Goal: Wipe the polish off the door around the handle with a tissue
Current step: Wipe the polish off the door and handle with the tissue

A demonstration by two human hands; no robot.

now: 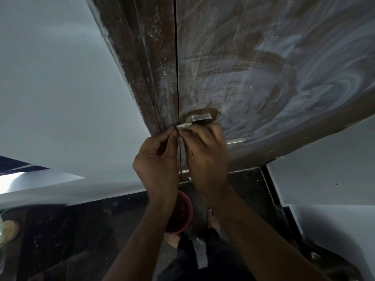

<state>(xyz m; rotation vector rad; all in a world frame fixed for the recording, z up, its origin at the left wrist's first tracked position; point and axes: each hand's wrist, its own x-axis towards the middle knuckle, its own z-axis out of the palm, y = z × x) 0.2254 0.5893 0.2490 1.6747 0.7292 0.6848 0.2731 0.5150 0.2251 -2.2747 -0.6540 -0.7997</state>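
I can read no text, label, brand or number anywhere, not on the door (263,57) or its handle (199,118).

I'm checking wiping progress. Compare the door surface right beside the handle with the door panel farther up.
Beside the handle, a small patch shows bare brown wood; the upper panel is covered in whitish swirled polish. The patch looks smooth and dark; the panel looks streaky and pale. Both belong to the same wooden door.

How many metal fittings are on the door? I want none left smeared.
2: the handle just above the hands, and a second fitting right of the right hand. More may be hidden behind the hands.
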